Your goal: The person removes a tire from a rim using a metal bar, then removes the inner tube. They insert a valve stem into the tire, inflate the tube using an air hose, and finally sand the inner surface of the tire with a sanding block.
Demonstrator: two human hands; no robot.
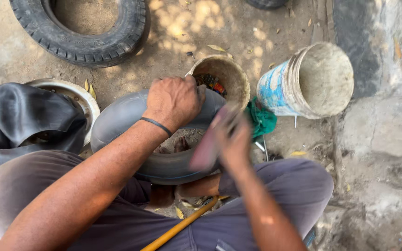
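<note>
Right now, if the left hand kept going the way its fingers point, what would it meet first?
The left hand rests on the inflated inner tube, fingers pointing away from the person. Straight on, it would probably meet the small brown bucket first, though depth is unclear.

Greys, blacks and dusty browns, with a few bright spots

The tube (131, 114) under the left hand (173, 100) is dark grey with a thin blue line; a black band (157, 124) rings that wrist. The tyre (77, 39) is black with a blocky tread, the loose rubber (29, 116) glossy black. The hose (177, 227) is orange-yellow, the cloth (262, 118) green. The bucket (280, 90) is blue and white outside, dirty beige inside; the bowl (231, 76) is tan, the rim (82, 95) silvery. The trousers (298, 186) are grey-purple.
</note>
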